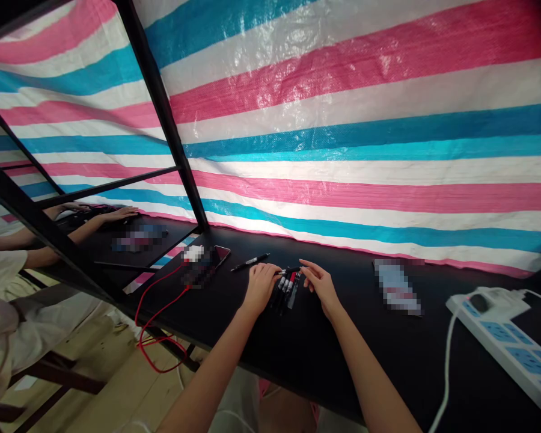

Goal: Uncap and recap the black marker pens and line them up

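My left hand (262,285) pinches one end of a black pen (290,270), held level just above the table. At the pen's other end, the thumb and index finger of my right hand (320,285) close around the tip, with the other fingers loosely curled. Below the held pen, several pens (287,291) lie side by side in a row, mostly black with white markings, one with a red part. A single black pen (250,262) rests apart from them, beyond my left hand.
On the black table (342,367) are a phone (220,256), a white charger (193,254) with a red cable (139,300), a blurred packet (397,287) and a white power strip (500,337). A black metal frame (162,114) stands left. Beyond it, another person's hand (122,213) rests on a table.
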The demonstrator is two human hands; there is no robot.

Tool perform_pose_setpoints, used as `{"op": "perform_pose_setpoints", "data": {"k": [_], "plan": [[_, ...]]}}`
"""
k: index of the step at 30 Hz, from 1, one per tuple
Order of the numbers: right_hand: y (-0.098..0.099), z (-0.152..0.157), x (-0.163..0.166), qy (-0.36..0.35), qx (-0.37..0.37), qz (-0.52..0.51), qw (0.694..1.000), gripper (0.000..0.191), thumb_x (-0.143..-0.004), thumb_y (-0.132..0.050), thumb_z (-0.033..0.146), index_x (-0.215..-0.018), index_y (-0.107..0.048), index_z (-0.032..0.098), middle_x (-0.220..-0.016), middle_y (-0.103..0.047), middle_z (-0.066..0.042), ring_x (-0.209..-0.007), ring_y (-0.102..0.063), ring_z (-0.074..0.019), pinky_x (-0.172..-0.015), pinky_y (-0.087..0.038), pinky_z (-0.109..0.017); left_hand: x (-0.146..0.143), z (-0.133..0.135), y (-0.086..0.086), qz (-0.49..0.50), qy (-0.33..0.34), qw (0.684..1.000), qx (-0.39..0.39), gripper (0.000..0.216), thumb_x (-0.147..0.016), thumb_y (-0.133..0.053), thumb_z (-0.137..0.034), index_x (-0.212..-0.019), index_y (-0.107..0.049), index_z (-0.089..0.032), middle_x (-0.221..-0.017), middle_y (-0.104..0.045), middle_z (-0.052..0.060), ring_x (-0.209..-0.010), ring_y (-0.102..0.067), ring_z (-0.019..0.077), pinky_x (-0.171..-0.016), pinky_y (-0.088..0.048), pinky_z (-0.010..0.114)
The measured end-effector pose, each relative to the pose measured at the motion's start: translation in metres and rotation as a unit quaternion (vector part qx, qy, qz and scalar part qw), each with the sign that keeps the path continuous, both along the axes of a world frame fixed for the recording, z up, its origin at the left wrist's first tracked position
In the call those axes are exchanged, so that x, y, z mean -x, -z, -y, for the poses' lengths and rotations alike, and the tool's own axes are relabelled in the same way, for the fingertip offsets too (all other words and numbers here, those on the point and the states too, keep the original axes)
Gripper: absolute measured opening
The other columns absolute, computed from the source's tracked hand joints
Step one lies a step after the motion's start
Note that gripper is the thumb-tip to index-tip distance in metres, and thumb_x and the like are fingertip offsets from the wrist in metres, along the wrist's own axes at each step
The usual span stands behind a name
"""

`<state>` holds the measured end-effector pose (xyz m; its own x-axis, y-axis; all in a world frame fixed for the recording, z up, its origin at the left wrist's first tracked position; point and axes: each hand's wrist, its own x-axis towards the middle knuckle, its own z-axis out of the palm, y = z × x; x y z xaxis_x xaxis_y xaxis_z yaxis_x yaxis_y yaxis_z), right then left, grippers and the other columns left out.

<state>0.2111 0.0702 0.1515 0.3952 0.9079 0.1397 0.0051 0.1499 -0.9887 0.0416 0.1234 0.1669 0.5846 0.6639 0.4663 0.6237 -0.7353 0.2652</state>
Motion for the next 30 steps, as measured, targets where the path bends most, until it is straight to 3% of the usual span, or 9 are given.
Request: {"op": "perform_pose_setpoints", "data": {"k": [4, 11, 15, 19, 22, 26, 30], "plan": [[-0.001, 0.001, -0.001, -0.004, -0.003, -0.026, 1.0, 0.038, -0.064, -0.062, 0.045, -0.088, -0.064, 0.015, -0.073, -0.063, -0.005, -0.046, -0.046, -0.0077, -0.036, -0.028, -0.019, 0.002, -0.001, 0.0, 0.013, 0.009, 1.0, -0.005, 0.019, -0.089, -0.037, -0.027, -0.096, -0.055, -0.024, -0.093, -0.059, 0.0, -0.092, -0.045, 0.015, -0.089, -0.027, 0.031], [-0.001, 0.0, 0.002, 0.033, -0.026, -0.001, 0.999, 0.036, -0.066, -0.062, 0.047, -0.082, -0.064, 0.015, -0.059, -0.057, -0.001, -0.044, -0.042, -0.0074, -0.037, -0.027, -0.02, 0.002, -0.001, 0.002, -0.004, 0.019, 0.999, -0.027, 0.025, -0.088, -0.038, -0.027, -0.11, -0.051, -0.027, -0.091, -0.056, 0.001, -0.09, -0.045, 0.0152, -0.087, -0.028, 0.032], [0.001, 0.0, -0.004, 0.131, -0.039, -0.035, 0.99, 0.035, -0.068, -0.059, 0.05, -0.076, -0.058, 0.016, -0.062, -0.056, 0.0, -0.043, -0.041, -0.0064, -0.037, -0.027, -0.02, 0.005, -0.005, 0.003, 0.001, 0.006, 1.0, -0.029, 0.023, -0.088, -0.039, -0.029, -0.105, -0.054, -0.028, -0.09, -0.055, 0.001, -0.089, -0.046, 0.0154, -0.085, -0.029, 0.032], [0.004, 0.003, -0.022, 0.27, -0.068, -0.085, 0.957, 0.035, -0.07, -0.054, 0.051, -0.076, -0.051, 0.017, -0.07, -0.055, 0.0, -0.043, -0.044, -0.0057, -0.037, -0.03, -0.019, 0.009, -0.012, 0.005, 0.026, -0.019, 0.999, -0.026, 0.016, -0.086, -0.043, -0.027, -0.095, -0.056, -0.024, -0.089, -0.054, 0.001, -0.089, -0.047, 0.0161, -0.082, -0.032, 0.031], [0.006, 0.005, -0.035, 0.326, -0.061, -0.104, 0.938, 0.037, -0.071, -0.053, 0.053, -0.078, -0.049, 0.017, -0.07, -0.055, 0.0, -0.043, -0.047, -0.0061, -0.037, -0.032, -0.019, 0.01, -0.017, 0.008, 0.045, -0.037, 0.998, -0.02, 0.013, -0.085, -0.045, -0.027, -0.092, -0.054, -0.021, -0.086, -0.053, 0.002, -0.086, -0.048, 0.0163, -0.077, -0.036, 0.029], [0.009, 0.007, -0.036, 0.304, -0.026, -0.069, 0.95, 0.04, -0.07, -0.052, 0.056, -0.076, -0.049, 0.017, -0.064, -0.057, 0.002, -0.033, -0.044, -0.0053, -0.034, -0.029, -0.019, 0.008, -0.02, 0.014, 0.054, -0.049, 0.997, -0.008, 0.013, -0.085, -0.045, -0.028, -0.091, -0.051, -0.02, -0.083, -0.051, 0.002, -0.082, -0.047, 0.0163, -0.073, -0.038, 0.028], [0.009, 0.005, -0.024, 0.227, 0.008, 0.018, 0.974, 0.04, -0.071, -0.051, 0.056, -0.072, -0.052, 0.016, -0.067, -0.063, -0.003, -0.035, -0.05, -0.0076, -0.037, -0.033, -0.019, 0.008, -0.019, 0.018, 0.045, -0.058, 0.997, 0.018, 0.016, -0.086, -0.042, -0.033, -0.09, -0.051, -0.021, -0.084, -0.051, 0.002, -0.083, -0.047, 0.0164, -0.07, -0.039, 0.026]]}}
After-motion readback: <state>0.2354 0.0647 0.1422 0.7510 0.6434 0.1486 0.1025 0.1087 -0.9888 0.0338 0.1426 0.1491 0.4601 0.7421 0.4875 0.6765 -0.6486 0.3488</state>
